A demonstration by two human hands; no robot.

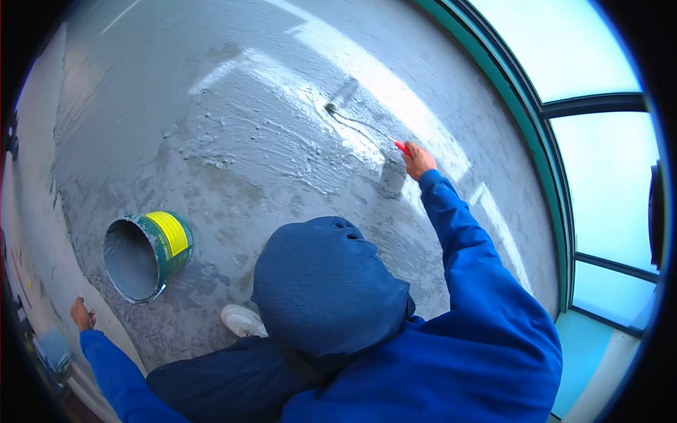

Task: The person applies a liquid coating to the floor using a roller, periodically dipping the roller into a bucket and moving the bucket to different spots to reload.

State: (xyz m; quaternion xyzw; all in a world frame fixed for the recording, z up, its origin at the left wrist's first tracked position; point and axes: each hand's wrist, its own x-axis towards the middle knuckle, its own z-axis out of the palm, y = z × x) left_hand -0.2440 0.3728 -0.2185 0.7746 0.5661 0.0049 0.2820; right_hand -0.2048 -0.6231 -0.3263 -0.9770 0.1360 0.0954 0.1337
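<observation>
Wore a blue hood (324,282) nearest the lens, above a white shoe (242,321). Gripped the red handle of a roller (361,125) in the right hand (419,161), fingers closed around it, with the roller head down on the wet grey floor (233,141). Held the left hand (82,314) low near the pale wall (28,211); could not tell its opening. Stood near an open green and yellow bucket (148,254).

Red-handled roller (363,127) on wet floor (233,141)

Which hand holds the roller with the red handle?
The right hand, stretched forward over the wet floor, grips the roller; the left hand is far back, near the bucket.
</observation>
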